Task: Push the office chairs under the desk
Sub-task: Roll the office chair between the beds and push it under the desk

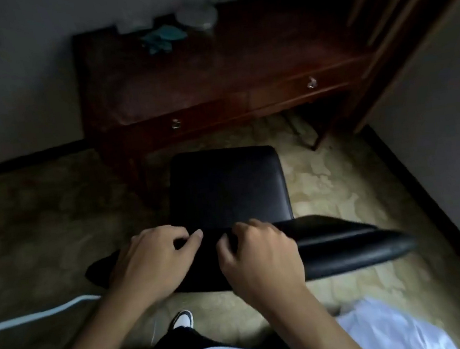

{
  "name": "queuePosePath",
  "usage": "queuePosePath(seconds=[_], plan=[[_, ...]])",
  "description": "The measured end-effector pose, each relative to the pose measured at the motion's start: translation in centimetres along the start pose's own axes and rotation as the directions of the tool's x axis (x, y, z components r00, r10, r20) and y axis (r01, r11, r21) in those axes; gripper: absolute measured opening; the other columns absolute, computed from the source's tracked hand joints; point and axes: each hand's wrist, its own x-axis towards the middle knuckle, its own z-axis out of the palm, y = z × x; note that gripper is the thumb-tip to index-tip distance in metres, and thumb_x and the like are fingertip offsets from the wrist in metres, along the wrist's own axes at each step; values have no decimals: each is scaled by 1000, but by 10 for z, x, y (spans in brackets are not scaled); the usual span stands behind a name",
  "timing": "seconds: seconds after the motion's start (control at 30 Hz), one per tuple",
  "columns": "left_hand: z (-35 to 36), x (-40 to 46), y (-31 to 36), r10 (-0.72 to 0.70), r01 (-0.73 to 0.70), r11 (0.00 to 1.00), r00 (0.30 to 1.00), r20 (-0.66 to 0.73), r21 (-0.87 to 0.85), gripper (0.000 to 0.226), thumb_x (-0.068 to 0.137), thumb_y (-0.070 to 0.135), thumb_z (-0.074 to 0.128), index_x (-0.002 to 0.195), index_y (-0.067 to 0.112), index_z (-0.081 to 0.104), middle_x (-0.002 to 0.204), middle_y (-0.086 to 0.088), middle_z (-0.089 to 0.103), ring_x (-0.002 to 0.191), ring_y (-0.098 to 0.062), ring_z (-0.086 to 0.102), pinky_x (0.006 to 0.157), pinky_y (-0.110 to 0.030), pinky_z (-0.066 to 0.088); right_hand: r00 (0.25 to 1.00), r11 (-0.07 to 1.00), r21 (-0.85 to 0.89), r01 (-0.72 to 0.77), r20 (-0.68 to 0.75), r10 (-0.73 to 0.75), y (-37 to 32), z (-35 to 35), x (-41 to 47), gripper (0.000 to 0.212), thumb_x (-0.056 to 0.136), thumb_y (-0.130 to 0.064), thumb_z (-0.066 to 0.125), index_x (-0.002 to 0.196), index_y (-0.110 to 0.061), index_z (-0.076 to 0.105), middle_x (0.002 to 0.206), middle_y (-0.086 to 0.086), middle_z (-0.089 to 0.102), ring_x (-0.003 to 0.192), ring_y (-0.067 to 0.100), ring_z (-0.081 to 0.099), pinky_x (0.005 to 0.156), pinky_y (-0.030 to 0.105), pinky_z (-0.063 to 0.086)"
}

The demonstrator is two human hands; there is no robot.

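Observation:
A black leather office chair (227, 186) stands on the floor in front of a dark red wooden desk (211, 70), its seat facing the desk and just short of the desk's front edge. Its curved backrest top (345, 244) runs across the lower middle of the head view. My left hand (150, 263) and my right hand (261, 254) both rest on the top of that backrest, side by side, fingers curled over its front rim.
The desk has two drawers with metal knobs (311, 82) and holds a teal cloth (163, 38) and a pale bag. A wall stands at the left, a wooden door frame (406, 19) and wall at the right. My shoe (183, 318) is below the chair.

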Motion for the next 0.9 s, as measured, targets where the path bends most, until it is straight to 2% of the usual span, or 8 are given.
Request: queuePosePath(seconds=[0.07,0.13,0.23,0.37,0.53,0.67,0.77,0.9], plan=[[4,-4,9,-140,142,989,988,-59,44,57,81,75,30,70,31,65,55,12,59,48,-5,54,46,-27,37,983,985,120,124,123,-139,24,-9,5,32,83,-46,40,65,-21,45,70,0,61,63,27,57,48,33,28],[9,-11,18,-259,265,963,957,-128,40,64,77,77,27,67,27,65,51,10,59,53,-7,57,50,-28,43,939,965,191,178,261,-225,54,-18,14,30,85,-46,41,75,-19,49,81,2,63,74,30,59,55,35,33],[20,-14,36,-389,404,914,894,-221,30,62,75,77,29,64,28,65,54,6,62,64,-18,62,61,-32,50,896,947,150,283,312,-317,98,-31,32,26,89,-43,45,86,-19,56,90,3,66,81,31,60,58,34,30],[29,-20,48,-459,473,881,859,-228,9,60,79,74,33,62,27,64,53,5,61,64,-19,61,57,-31,47,850,939,108,328,400,-343,136,-40,38,29,92,-47,42,93,-22,58,95,0,65,85,28,59,61,34,31],[39,-30,73,-448,469,883,838,-311,-10,58,87,65,39,57,19,56,45,3,53,49,-14,52,47,-29,40,910,944,-2,331,265,-319,151,-63,22,37,90,-51,36,75,-23,56,75,-4,62,71,23,60,56,32,29],[44,-33,92,-430,456,890,829,-358,-14,52,89,55,43,55,16,48,55,5,54,60,-25,58,49,-31,33,924,944,-9,330,206,-321,162,-74,24,30,87,-38,44,62,-22,46,58,-6,51,53,20,52,50,29,24],[48,-36,104,-374,378,923,826,-422,-78,45,88,45,46,54,15,46,56,4,50,54,-23,54,46,-30,31,918,929,4,370,156,-366,169,-79,34,27,84,-35,45,61,-21,44,54,-7,47,48,18,48,48,27,22],[56,-40,118,-341,319,939,814,-470,-127,42,88,38,45,57,13,58,56,4,51,51,-19,53,44,-34,38,866,871,62,488,94,-492,185,-82,48,24,82,-30,49,61,-19,48,55,-6,47,46,17,46,48,24,23]])
